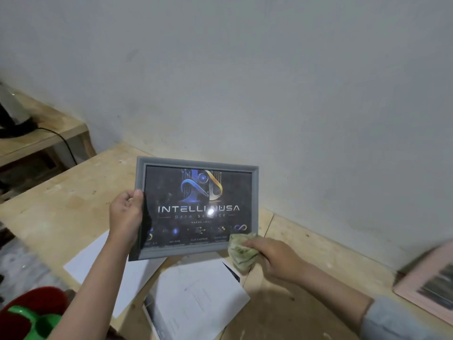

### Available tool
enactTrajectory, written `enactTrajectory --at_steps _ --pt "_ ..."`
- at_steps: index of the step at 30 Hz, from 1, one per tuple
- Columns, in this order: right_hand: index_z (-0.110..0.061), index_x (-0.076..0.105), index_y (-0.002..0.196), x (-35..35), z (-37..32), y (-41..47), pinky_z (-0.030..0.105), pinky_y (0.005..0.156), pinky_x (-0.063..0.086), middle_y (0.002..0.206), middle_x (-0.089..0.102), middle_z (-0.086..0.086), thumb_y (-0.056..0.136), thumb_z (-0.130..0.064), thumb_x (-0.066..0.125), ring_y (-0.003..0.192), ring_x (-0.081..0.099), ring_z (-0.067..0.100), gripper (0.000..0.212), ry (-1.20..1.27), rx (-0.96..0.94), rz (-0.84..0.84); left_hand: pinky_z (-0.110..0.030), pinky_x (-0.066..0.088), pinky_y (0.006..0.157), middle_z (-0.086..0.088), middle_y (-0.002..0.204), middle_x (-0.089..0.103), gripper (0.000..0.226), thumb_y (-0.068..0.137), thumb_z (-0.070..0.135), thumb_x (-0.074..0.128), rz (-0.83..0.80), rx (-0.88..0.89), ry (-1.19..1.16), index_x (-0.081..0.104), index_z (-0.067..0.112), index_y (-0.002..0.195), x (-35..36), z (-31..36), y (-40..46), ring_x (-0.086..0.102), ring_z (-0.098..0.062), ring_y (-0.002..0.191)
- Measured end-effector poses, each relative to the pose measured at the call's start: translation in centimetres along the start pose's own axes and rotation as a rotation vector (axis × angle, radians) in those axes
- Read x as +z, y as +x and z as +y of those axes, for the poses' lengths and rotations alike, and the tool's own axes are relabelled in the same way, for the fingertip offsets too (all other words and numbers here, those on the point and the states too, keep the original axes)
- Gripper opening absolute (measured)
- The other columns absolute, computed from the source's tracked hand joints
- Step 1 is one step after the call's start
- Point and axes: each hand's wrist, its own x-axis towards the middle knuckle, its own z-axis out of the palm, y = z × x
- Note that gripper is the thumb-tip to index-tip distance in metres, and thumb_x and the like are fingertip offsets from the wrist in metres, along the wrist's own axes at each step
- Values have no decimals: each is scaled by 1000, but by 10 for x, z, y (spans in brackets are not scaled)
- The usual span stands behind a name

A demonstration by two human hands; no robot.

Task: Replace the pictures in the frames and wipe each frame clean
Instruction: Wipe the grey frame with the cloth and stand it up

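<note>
Frame [255, 192]: grey moulding. Picture [198, 204]: dark ground, blue and gold emblem, white lettering. Cloth [241, 252]: pale green, mottled. Surface [61, 204]: light bare wood. Near papers [196, 298]: white. Right frame [411, 288]: pink. Near-left bucket [46, 298]: red; scoop [36, 320]: bright green.

1. Looks like a home workshop or spare workroom, probably.
2. Bare plywood workbench [61, 212] pushed against a scuffed, unpainted grey plaster wall [245, 82].
3. Rough wooden shelf unit [44, 141] on the left with a black cable [64, 143] trailing off it.
4. Loose white paper sheets [196, 298] scattered on the bench.
</note>
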Motion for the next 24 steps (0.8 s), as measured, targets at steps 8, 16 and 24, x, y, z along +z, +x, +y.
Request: enactTrajectory --at_steps 8,16,24 --pt "-15 54 131 -80 4 34 26 87 47 127 61 6 74 8 54 110 61 24 62 -37 -35 411 -32 45 60 -14 73 63 20 97 25 50 -97 87 90 58 8 93 9 7 3 59 -28 66" --pt "0 48 133 -76 11 65 53 101 35 139 45 24 54 23 58 126 47 40 84 -370 -45 486 -28 40 49 6 42 54 26 98 20 49 -136 8 -79 55 15 74 14 20 -10 48 -19 44" --pt "-16 48 131 -31 1 22 51 100 41 132 56 11 58 12 59 122 51 26 79 -232 -143 350 -29 45 59 -7 62 58 25 97 22 51 -78 -24 -75 58 14 74 -1 19 -4 53 -24 57"
